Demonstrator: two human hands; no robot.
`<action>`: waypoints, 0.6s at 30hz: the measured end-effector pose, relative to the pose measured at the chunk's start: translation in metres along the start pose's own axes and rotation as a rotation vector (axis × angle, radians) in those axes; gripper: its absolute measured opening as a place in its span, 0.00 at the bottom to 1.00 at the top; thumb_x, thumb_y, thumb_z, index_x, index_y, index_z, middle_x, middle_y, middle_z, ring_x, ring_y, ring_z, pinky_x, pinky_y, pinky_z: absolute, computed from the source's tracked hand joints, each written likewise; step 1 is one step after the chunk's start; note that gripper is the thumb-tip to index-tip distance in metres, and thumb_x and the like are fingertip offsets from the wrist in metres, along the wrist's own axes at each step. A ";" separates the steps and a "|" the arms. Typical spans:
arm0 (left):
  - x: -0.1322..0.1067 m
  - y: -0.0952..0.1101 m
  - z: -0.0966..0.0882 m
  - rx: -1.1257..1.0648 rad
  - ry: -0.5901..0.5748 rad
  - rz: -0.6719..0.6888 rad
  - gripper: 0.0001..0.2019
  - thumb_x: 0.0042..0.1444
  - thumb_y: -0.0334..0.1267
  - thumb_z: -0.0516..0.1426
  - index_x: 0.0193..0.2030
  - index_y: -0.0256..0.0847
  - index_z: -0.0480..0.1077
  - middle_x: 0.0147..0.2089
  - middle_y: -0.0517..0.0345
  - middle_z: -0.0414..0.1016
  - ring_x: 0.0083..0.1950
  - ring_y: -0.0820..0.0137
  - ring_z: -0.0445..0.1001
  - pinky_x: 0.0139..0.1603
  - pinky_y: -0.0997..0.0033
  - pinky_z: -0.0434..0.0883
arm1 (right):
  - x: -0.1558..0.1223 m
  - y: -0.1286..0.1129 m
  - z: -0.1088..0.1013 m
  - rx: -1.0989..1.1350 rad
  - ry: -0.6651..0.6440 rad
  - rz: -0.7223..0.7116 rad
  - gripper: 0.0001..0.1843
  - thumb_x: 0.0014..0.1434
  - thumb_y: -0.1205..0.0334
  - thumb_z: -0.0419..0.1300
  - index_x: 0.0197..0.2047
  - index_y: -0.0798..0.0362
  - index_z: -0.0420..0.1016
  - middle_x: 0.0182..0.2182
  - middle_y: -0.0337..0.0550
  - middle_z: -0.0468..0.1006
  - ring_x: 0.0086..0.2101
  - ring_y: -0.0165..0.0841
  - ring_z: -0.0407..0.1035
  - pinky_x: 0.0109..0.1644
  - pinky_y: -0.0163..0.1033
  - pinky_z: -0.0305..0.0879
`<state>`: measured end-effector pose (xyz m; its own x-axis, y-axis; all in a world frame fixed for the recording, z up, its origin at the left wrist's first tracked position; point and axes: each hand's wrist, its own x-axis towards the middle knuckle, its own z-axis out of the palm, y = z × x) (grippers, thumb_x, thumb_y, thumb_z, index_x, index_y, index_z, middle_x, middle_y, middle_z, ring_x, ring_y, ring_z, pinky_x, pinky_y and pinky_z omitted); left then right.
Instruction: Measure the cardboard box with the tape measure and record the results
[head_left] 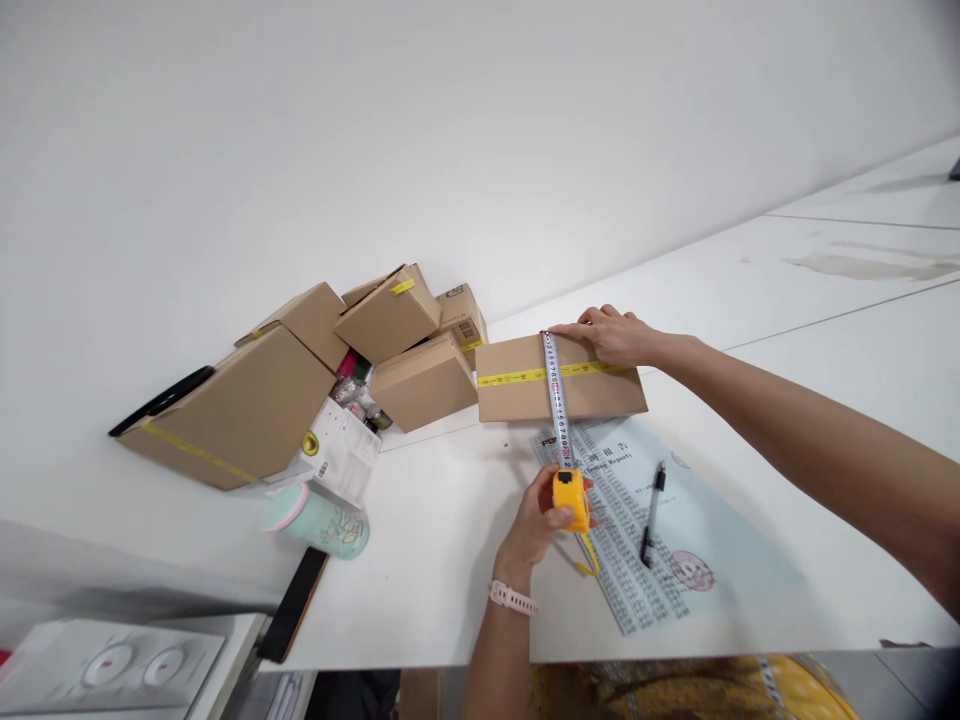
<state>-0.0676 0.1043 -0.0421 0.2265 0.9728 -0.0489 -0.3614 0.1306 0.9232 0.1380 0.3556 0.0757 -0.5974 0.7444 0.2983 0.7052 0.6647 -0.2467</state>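
Note:
My left hand [536,515], with a pink band at the wrist, grips a yellow tape measure [570,500]. Its metal blade [555,390] is drawn out across the top of a cardboard box [517,400] with yellow printed tape. At the box's far edge, the index finger of my right hand [616,338] points to the blade's end, apparently touching it. The other right fingers are partly curled above the box. Near the left hand lies a printed report sheet [720,530] with a red stamp, and a black pen [654,515] rests on it.
Several cardboard boxes [424,385] stand grouped against the wall at left. By them are a white printed packet [349,455] and a mint bottle with a pink lid [330,520]. A dark strip [296,605] lies along the table's left edge.

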 end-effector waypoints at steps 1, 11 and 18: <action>0.000 0.000 0.000 0.003 -0.001 -0.001 0.39 0.39 0.50 0.76 0.56 0.42 0.68 0.55 0.43 0.78 0.51 0.52 0.80 0.53 0.42 0.78 | 0.000 0.000 0.000 0.005 0.001 0.002 0.40 0.58 0.59 0.54 0.73 0.26 0.63 0.53 0.55 0.74 0.50 0.57 0.65 0.47 0.65 0.67; -0.006 0.003 0.004 0.001 0.014 0.002 0.39 0.37 0.52 0.76 0.55 0.43 0.68 0.53 0.44 0.78 0.48 0.53 0.81 0.51 0.44 0.78 | -0.003 0.001 0.001 -0.007 0.037 -0.026 0.38 0.59 0.59 0.54 0.72 0.28 0.63 0.52 0.53 0.75 0.48 0.54 0.66 0.47 0.59 0.67; -0.054 0.022 0.002 -0.018 0.124 0.202 0.44 0.39 0.57 0.74 0.62 0.47 0.66 0.58 0.43 0.76 0.50 0.51 0.80 0.53 0.41 0.78 | -0.054 -0.034 -0.001 -0.058 0.118 -0.061 0.34 0.60 0.66 0.51 0.70 0.46 0.67 0.57 0.59 0.74 0.53 0.55 0.66 0.52 0.57 0.64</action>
<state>-0.0856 0.0544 -0.0182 0.0357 0.9954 0.0892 -0.4042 -0.0672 0.9122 0.1471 0.2927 0.0685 -0.5932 0.6879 0.4182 0.6918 0.7013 -0.1721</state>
